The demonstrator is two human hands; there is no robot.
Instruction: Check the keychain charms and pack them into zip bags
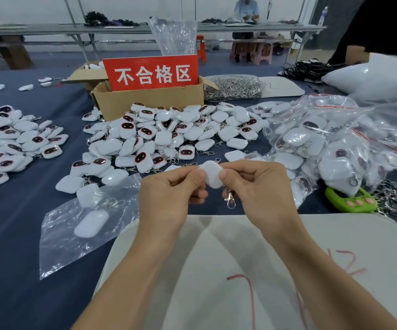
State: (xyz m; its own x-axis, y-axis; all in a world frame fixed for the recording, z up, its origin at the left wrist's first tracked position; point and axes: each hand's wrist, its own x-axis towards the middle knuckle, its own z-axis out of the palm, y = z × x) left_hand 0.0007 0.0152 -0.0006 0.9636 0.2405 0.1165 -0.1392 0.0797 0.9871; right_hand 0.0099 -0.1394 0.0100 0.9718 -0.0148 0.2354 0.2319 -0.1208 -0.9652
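Two-handed grip, pinching one white keychain charm (213, 173) just below the middle of the frame: left hand (169, 194) on its left edge, right hand (259, 186) on its right edge, thumbs pressed on the near face, other fingers curled behind. Held up off the surface (14, 258), plain white side toward the camera, so no view of the dark printed face. Metal clasp (230, 201) dangling loose underneath, between the two hands, right above the far edge of the cream pad (216, 270).

Looks like mid-check, not packed yet. Clear zip bag (73, 234) lying flat at lower left with a couple of white charms inside; no telling whether open or sealed. Big loose pile of charms (164, 136) just behind the hands, second pile (9, 139) at far left, filled bags (335, 144) heaped at right, cardboard box (145, 101) with a red sign (150, 73) at upper centre.

Possible trouble from here, just guessing:
- Smooth-looking shell plus a fingertip-only pinch, so easy to fumble while flipping it, and straight into the pile behind, mixed back in with the unchecked ones.
- Only the blank side on show; easy to skip a bad print on the other face.
- Swinging clasp likely to snag the thin bag film on the way in, or drag the bag along the cloth.
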